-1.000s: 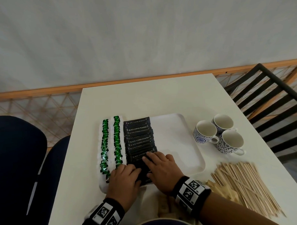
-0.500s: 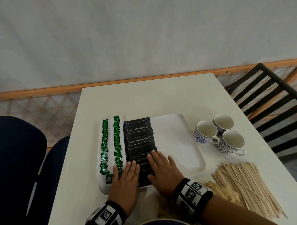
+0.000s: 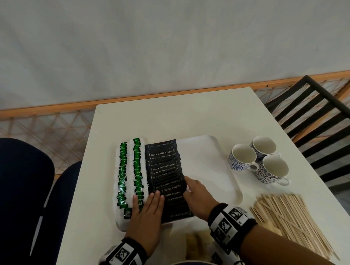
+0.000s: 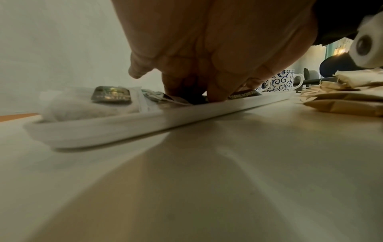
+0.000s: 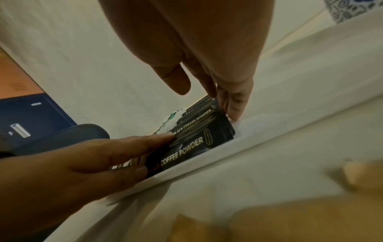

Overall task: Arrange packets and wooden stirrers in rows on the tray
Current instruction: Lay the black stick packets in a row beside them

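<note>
Both hands flat, fingers straight: left hand (image 3: 146,214) presses the black packets' (image 3: 168,180) near end, right hand (image 3: 198,199) nudges their right edge, mid-tray (image 3: 215,170). Stirrers (image 3: 292,221) lie right, off it.

One white tray (image 3: 221,170) sits on one white table (image 3: 189,116). On the tray run three rows of packets: two rows of white packets with green print (image 3: 130,173) on the left, and one row of black coffee packets (image 3: 165,172) just right of them. The packets overlap too closely to count one by one. To the right of the tray stand three blue-and-white cups (image 3: 258,161). Near right lies one heap of wooden stirrers (image 3: 288,217), too many to count. A few brown packets (image 4: 348,98) lie at the near edge; their number is unclear. Two hands are in view, the left hand (image 3: 147,216) and the right hand (image 3: 198,197).
</note>
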`<state>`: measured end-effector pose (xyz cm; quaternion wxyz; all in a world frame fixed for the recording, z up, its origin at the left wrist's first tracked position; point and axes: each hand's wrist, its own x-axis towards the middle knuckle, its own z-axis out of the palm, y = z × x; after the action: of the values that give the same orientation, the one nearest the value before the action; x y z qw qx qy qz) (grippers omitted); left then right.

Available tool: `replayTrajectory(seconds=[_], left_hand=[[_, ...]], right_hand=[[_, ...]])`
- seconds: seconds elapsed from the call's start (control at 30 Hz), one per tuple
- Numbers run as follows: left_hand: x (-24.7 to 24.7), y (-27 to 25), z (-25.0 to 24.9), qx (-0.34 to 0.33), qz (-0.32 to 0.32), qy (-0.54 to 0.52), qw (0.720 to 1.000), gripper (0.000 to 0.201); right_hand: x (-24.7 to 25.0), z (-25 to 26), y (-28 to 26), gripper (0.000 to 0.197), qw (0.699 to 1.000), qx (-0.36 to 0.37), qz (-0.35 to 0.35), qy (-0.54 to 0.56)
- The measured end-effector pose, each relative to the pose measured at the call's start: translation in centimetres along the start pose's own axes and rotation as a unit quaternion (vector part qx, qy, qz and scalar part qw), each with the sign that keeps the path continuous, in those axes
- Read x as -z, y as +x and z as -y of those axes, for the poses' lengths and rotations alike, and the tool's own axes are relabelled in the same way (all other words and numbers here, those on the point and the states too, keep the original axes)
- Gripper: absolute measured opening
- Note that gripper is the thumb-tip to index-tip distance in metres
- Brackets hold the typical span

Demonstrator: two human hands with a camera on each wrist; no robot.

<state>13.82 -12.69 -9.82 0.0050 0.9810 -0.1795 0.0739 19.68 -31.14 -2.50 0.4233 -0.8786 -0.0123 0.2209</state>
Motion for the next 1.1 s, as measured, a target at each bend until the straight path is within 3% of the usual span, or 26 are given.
replayTrajectory(seconds=[0.33, 0.43, 0.63, 0.77, 0.97, 1.1], left_hand=[[0.2, 0.0, -0.3, -0.017, -0.012, 0.000, 1.000, 0.057], [0.2, 0.1, -0.4, 0.001, 0.012, -0.005, 1.000, 0.064], [0.3, 0.2, 0.0, -0.019, 0.015, 0.014, 1.000, 0.059], [0.6, 0.5, 0.1, -0.013, 0.050, -0.006, 0.999, 0.087], [1.0, 0.5, 0.1, -0.009, 0.084, -0.016, 0.996, 0.088], [1.0, 0.5, 0.2, -0.011, 0.088, -0.017, 0.996, 0.087]], right_hand=[[1.8, 0.5, 2.4, 0.052, 0.998, -0.014, 0.034, -0.056], [1.7, -0.2, 2.6, 0.058, 0.994, -0.013, 0.055, -0.096], [1.8, -0.6, 2.6, 0.054, 0.992, -0.007, 0.055, -0.110], [1.7, -0.8, 3.1, 0.061, 0.992, 0.014, 0.051, -0.117], [1.0, -0.5, 3.9, 0.065, 0.950, 0.114, 0.072, -0.283], [0.7, -0.6, 4.1, 0.064, 0.930, 0.101, 0.082, -0.343]])
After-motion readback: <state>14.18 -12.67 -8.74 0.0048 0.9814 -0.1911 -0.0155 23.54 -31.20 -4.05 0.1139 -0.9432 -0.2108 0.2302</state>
